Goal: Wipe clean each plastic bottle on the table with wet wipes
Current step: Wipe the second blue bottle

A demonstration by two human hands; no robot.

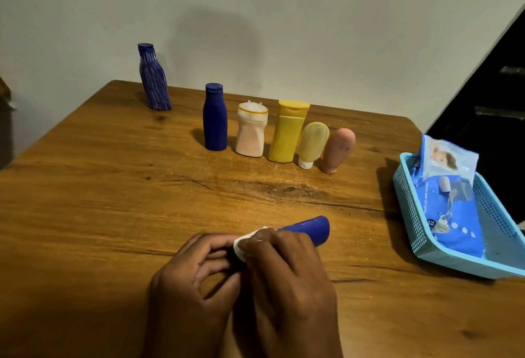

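A dark blue plastic bottle (308, 229) lies tilted near the table's front, its base pointing right. My left hand (190, 278) grips its hidden cap end. My right hand (287, 275) presses a folded white wet wipe (244, 244) round the bottle's neck. Behind, in a row, stand a blue bottle (215, 119), a pale pink bottle (251, 133), a yellow bottle (288, 133), a yellowish tube (312, 144) and a pink tube (338, 148). A blue streaked bottle (153, 77) stands apart at the back left.
A light blue plastic basket (412, 215) sits at the table's right edge with a blue pack of baby wet wipes (451, 207) in it. The wooden table (113, 187) meets a pale wall behind. A dark object stands at the far right.
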